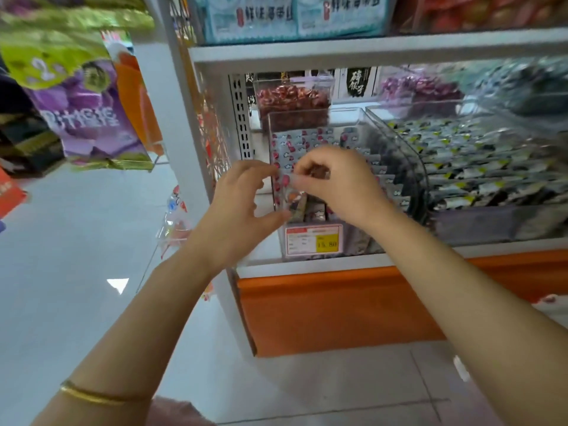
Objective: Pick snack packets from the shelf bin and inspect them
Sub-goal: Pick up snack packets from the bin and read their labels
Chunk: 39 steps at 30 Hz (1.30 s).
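Note:
A small snack packet [287, 192], silvery with pink and red print, is held upright between both hands in front of a clear plastic shelf bin [347, 118]. My left hand [242, 204] pinches its left edge with fingers and thumb. My right hand [335, 182] pinches its top right with curled fingers. The bin behind holds several more packets of the same pink-printed kind [310, 139], standing in rows. A price tag [313, 241] with a yellow patch is stuck on the bin's front.
A larger clear bin [399, 124] of dark and yellow packets [479, 158] sits to the right. A bin of red sweets [292, 99] stands behind. Above is a white shelf board [338, 50]. Purple and green bags [80, 96] hang at left. An orange base [338, 309] meets the tiled floor.

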Available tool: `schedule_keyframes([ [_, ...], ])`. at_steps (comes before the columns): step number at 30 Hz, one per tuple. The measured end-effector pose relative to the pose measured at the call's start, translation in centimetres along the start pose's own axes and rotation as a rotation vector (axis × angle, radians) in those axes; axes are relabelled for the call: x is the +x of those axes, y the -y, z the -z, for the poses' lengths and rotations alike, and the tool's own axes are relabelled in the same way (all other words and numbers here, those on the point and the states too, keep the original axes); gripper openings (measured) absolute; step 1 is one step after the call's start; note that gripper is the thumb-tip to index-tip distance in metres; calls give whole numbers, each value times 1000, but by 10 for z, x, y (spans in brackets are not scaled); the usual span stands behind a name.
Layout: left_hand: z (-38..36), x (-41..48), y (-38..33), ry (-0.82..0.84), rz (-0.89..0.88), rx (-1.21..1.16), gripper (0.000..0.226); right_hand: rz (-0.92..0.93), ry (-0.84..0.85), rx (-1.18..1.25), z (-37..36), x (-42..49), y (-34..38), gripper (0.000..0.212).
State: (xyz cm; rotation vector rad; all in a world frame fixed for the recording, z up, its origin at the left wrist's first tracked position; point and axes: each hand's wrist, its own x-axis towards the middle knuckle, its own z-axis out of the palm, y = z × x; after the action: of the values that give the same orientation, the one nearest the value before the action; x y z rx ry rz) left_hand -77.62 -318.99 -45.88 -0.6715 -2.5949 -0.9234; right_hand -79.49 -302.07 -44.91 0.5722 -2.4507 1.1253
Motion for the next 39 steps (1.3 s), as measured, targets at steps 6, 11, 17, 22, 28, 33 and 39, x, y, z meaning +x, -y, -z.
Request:
schedule_keyframes([
  [6, -10, 5, -11, -23, 23, -108, 48, -66, -256, 453, 38, -27, 9, 13],
  [11, -6, -5, -20, 89, 55, -305, 18, -250, -179, 750, 41, -50, -7, 13],
  [17, -2, -23, -14, 39, 300, -595, 45, -324, -20, 800, 30, -64, -22, 7],
  [22, 1, -30, -9, 23, 455, -965, 40, -460, -11, 946, 27, -69, -26, 12],
  [28, -1, -35, 1, -101, 654, -1155, 23, -556, 68, 1172, 21, -67, -23, 14],
  [33, -4, -35, 4, -120, 690, -1178, 20, -549, 82, 1187, 18, -68, -25, 18],
  [39, -6, -35, -1, -79, 620, -1156, 11, -482, -32, 1030, 22, -70, -30, 12],
])
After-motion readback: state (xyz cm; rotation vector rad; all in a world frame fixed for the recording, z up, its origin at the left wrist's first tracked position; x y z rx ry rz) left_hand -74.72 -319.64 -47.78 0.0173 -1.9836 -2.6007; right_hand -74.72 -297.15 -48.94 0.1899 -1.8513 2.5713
